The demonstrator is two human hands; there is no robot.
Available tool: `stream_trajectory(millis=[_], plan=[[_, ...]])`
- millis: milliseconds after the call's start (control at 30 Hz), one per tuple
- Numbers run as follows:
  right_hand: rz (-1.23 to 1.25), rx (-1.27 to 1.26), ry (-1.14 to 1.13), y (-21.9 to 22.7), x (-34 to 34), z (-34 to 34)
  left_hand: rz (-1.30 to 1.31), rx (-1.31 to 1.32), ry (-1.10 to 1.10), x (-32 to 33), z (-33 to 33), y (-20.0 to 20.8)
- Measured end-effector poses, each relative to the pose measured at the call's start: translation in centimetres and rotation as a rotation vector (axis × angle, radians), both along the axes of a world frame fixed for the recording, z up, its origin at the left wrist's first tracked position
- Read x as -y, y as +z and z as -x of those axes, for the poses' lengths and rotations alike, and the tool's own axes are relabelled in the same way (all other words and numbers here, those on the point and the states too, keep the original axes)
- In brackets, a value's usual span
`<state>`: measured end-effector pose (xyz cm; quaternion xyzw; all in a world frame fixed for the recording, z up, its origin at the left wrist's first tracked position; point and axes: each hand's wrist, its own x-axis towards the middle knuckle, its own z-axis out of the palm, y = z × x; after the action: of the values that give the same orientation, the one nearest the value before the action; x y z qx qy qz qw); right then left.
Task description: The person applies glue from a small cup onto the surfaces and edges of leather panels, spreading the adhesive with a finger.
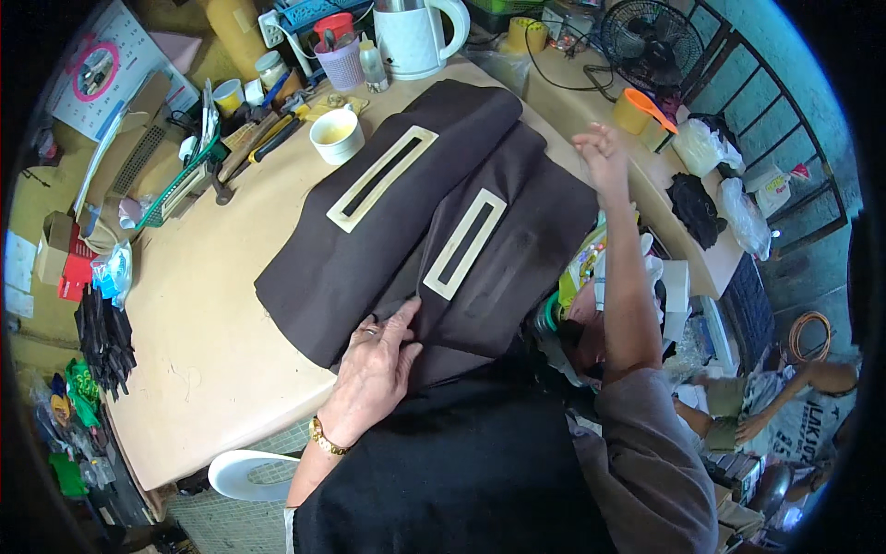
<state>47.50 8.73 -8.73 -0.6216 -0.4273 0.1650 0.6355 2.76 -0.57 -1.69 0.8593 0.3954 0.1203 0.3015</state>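
A large dark brown cloth (369,222) lies in loose folds over the near part of the table. On it are two narrow cream rectangular frames, the left frame (344,210) and the right frame (491,214), each with a dark slot of cloth inside. My left hand (377,365) grips a fold of the cloth below the right frame, forefinger and thumb close to its edge. Up to the right of the cloth, my right hand (603,152) is raised with bent fingers drawn together. Whatever is between them is too small to make out.
A white cup (337,137), pliers (275,138), a hammer (224,175) and a green basket (189,180) stand or lie behind the cloth. Farther back are a white kettle (411,39) and a purple cup (341,65). A fan (652,48) stands far right; another person sits lower right.
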Motion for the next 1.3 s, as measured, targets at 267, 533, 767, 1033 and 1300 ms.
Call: stream_trajectory(millis=[267,533,767,1033,1300], plan=[[0.121,0.097,0.108,-0.4,-4.6,4.2,-0.263,-0.065,0.096,0.1,-1.6,-1.7],[0.008,-0.012,0.079,-0.4,-4.2,3.2,-0.006,0.075,0.156,-1.3,-2.0,-2.6],[-0.194,0.144,0.02,2.8,-1.4,6.2,-0.185,0.456,0.084,-2.4,-3.6,-3.5],[-0.176,0.103,0.395,0.9,8.4,20.2,0.856,0.912,0.392,-2.8,-3.9,-3.7],[-0.163,0.689,0.359,0.7,9.5,21.9,0.973,0.961,0.311,-3.1,-3.4,-3.5]])
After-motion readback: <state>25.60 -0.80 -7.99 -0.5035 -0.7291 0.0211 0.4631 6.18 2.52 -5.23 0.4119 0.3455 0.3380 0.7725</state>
